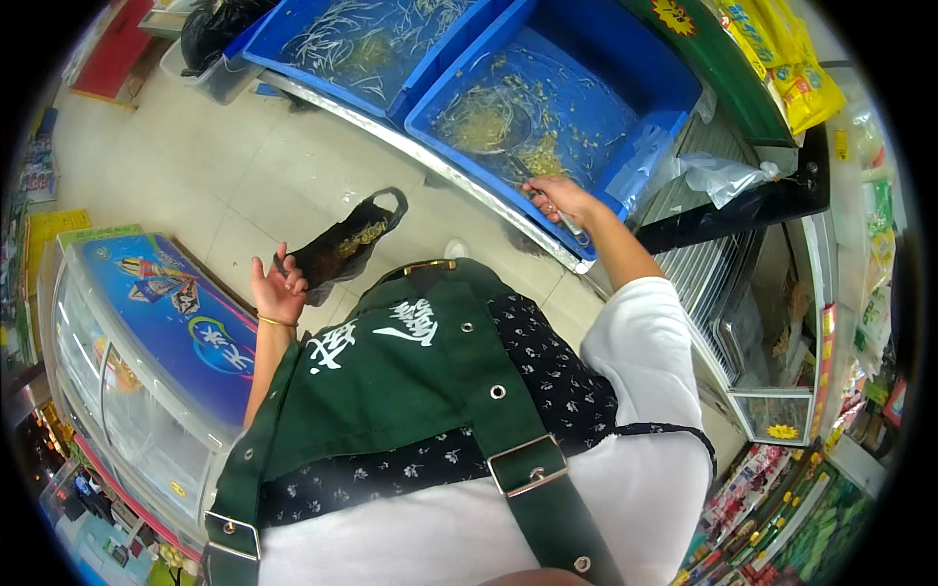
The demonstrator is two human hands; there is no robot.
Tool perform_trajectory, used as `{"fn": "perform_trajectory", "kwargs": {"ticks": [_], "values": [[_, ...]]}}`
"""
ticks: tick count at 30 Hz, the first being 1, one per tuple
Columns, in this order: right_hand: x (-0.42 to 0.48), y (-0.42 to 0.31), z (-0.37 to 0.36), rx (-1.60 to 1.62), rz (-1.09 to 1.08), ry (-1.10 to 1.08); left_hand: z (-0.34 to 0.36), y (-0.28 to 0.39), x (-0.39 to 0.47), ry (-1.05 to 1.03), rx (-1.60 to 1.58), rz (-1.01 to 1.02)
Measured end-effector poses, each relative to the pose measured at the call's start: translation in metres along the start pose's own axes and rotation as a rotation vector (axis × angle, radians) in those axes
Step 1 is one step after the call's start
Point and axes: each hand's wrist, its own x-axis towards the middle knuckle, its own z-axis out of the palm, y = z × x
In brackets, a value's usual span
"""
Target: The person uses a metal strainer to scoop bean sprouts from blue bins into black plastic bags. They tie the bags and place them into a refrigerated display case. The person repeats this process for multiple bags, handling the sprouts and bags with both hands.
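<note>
My right hand grips the handle of a wire-mesh skimmer. Its round head is over or in the right-hand blue plastic tub, with a clump of what look like bean sprouts in it; whether the mesh touches the water is unclear. Loose yellowish bits and thin strands lie in that tub. My left hand, palm up, holds one handle of a black plastic bag. The bag gapes, its other handle loop standing free, with yellowish sprouts inside.
A second blue tub holds white sprouts. Both tubs rest on a metal-edged stand. At left stands an ice-cream chest freezer. A clear plastic bag hangs at right, near a refrigerated display case. Behind is a clear bin.
</note>
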Motion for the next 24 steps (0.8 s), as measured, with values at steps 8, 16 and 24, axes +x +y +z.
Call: {"fn": "perform_trajectory", "kwargs": {"ticks": [8,16,24], "values": [[-0.009,0.026,-0.011,0.599,-0.095,-0.104,0.004,0.002,-0.005,-0.005,0.004,0.021],[-0.064,-0.002,-0.035,0.440,-0.368,0.215,-0.001,0.000,-0.004,-0.038,-0.020,0.017],[0.008,-0.012,-0.078,-0.155,-0.105,0.545,-0.003,-0.007,-0.005,-0.026,-0.026,0.011]]}}
